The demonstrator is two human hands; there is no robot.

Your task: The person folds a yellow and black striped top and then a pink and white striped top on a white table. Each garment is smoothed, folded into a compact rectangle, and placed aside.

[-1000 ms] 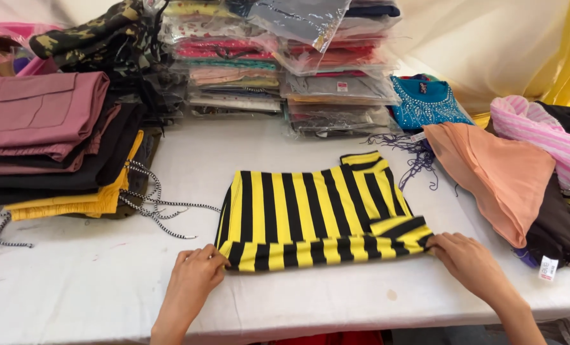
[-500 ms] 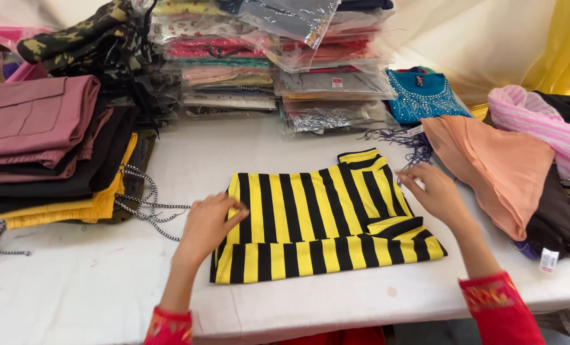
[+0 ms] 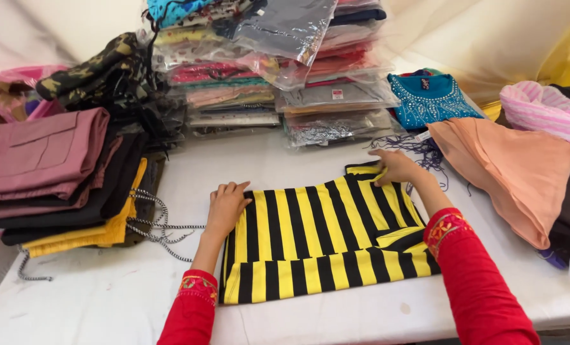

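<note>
Yellow-and-black striped knit garment [image 3: 323, 239] mid-fold, frame centre, white counter [image 3: 93, 300]. Left hand [image 3: 226, 206] flat, fingers released; right hand [image 3: 396, 167] pinching top corner. Next move likely needs both corners gripped.

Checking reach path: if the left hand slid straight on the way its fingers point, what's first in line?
Past the striped garment, bare table, then probably the plastic-wrapped stack; left hand points up-frame, depth unclear.

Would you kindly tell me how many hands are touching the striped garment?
2: the left hand lies flat on the striped garment at its upper left corner; the right hand pinches its upper right edge. No others in view.
</note>
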